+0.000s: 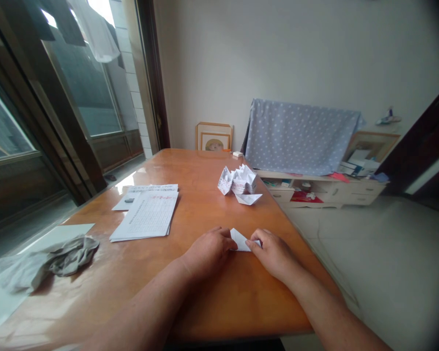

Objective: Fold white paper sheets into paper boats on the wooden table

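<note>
Between my hands, a small piece of folded white paper (238,240) lies near the table's right side, its top coming to a point. My left hand (212,247) grips its left end, thumb on the face and fingers curled behind. At the other end, my right hand (269,251) pinches the right corner between thumb and forefinger. Parts of the paper are covered by my fingers. Beyond it sits a cluster of folded paper boats (243,179), with one paper boat (249,199) lying at the near side.
A stack of printed sheets (146,217) lies left of my hands on the wooden table (201,200). Farther left is a crumpled grey cloth (73,256). A white eraser-like block (237,154) sits at the far edge. The table's right edge runs close beside my right arm.
</note>
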`<state>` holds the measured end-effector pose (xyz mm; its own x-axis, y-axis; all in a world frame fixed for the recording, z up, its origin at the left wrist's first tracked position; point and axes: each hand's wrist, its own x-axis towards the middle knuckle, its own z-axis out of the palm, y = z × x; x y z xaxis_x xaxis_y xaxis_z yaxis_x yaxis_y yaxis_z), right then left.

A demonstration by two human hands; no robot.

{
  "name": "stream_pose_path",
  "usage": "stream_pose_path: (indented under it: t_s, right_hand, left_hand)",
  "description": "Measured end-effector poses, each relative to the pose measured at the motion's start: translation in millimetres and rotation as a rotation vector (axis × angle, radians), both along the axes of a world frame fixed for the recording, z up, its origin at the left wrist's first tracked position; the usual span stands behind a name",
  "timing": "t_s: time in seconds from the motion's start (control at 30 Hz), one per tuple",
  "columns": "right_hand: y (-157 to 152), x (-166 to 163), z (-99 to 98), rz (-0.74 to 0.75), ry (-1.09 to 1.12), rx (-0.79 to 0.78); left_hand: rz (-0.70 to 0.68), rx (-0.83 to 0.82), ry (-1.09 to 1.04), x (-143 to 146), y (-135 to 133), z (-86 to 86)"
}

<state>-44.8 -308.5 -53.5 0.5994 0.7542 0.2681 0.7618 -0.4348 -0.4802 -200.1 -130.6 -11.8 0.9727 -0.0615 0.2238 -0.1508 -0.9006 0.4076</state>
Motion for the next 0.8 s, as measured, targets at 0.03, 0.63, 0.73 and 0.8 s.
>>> stream_pose_path:
  t_s: [0.03,0.63,0.73,0.8]
  right_hand:
    - [0.0,-0.5,0.1,-0.002,-0.003,-0.001]
    - [-1.1,-8.3,10.7,-0.034,-0.079,-0.077]
    - [-0.9,-8.8,12.2,-0.050,-0.076,-0.093]
    - [-1.0,-8.3,12.3,-0.041,-0.076,-0.095]
  left_hand:
    - [0.000,-0.009,0.004,-0.1,0.3,-0.9]
    - [0.107,-0.046,0.033,-0.4,2.4,-0.8]
    - [0.188,-0.085,-0.004,2.5,8.1,-7.9]
    - [0.220,-0.106,-0.005,4.1,11.7,-12.0]
